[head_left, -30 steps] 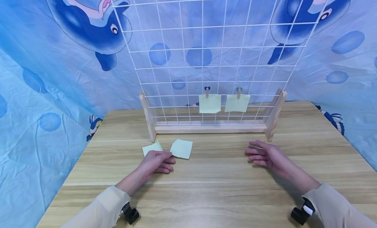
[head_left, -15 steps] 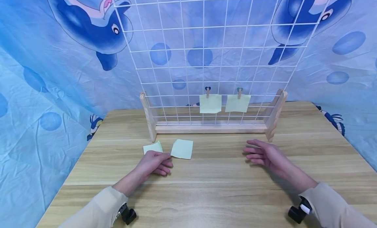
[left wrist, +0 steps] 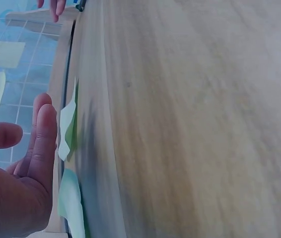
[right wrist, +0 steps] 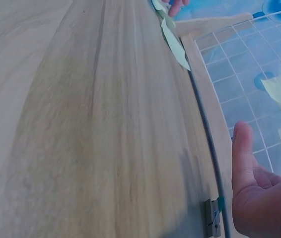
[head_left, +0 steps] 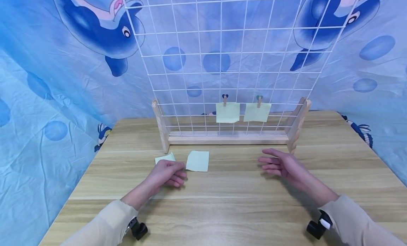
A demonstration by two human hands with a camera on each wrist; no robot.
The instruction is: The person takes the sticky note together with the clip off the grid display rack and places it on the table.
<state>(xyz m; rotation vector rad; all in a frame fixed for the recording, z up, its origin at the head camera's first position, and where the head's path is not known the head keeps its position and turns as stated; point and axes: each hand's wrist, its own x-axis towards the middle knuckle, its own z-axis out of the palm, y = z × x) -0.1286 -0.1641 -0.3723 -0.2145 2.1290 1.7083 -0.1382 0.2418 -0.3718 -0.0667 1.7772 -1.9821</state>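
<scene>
My left hand (head_left: 166, 173) hovers over the table beside two pale green paper notes. Its thumb stands apart from the fingers in the left wrist view, with nothing between them. The right note (head_left: 197, 161) lies just past the fingertips; the left note (head_left: 165, 158) is partly covered by the hand. My right hand (head_left: 283, 165) is held over the table with relaxed fingers, holding nothing. Below it in the right wrist view lies a small wooden clothespin (right wrist: 212, 218) with a green end, hidden in the head view.
A white wire grid (head_left: 220, 73) stands in a wooden base (head_left: 227, 139) at the back of the table (head_left: 219, 210). Two clothespins with heart tops, one dark blue (head_left: 225, 99) and one green (head_left: 259, 101), clip notes (head_left: 228, 113) to it. A blue dolphin-print cloth (head_left: 47, 97) hangs behind.
My right hand has drifted left and slightly toward the grid. My left hand has shifted a little, and its fingertips overlap the right note less than before.
</scene>
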